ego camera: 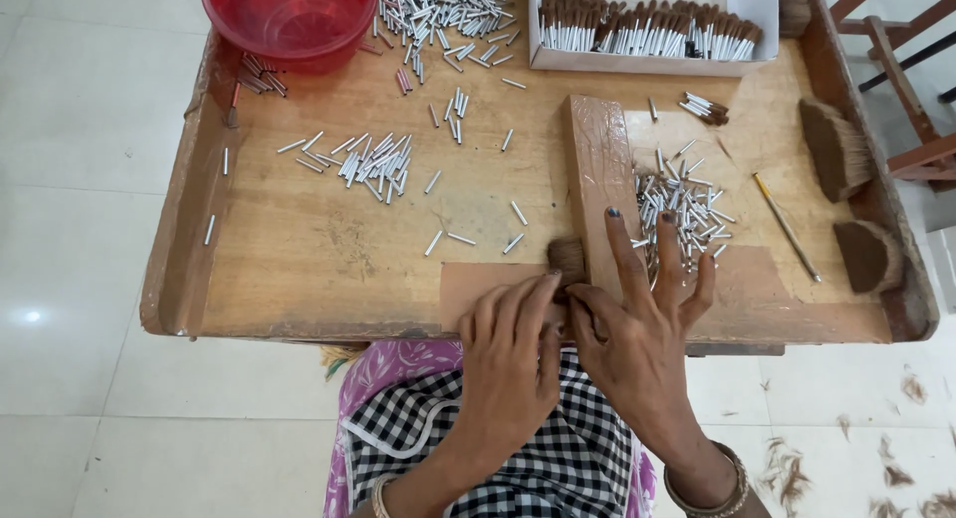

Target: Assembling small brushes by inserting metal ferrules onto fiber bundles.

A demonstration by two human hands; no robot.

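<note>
My left hand (511,351) and my right hand (637,319) meet at the near edge of a wooden tray table (299,249). Between their fingertips sits a small brown hair tuft (566,258), pinched against the side of an upright wooden block (600,179). My left fingers are closed around the tuft's base. My right thumb and forefinger press on it while the other right fingers spread over the block and the loose silver metal tubes (682,209) beside it.
A red plastic bowl (289,20) stands at the far left. Several silver tubes (373,164) lie scattered across the tray. A white box (647,30) holds finished brush tips. Brown hair bundles (836,149) and a thin stick (787,227) lie at right.
</note>
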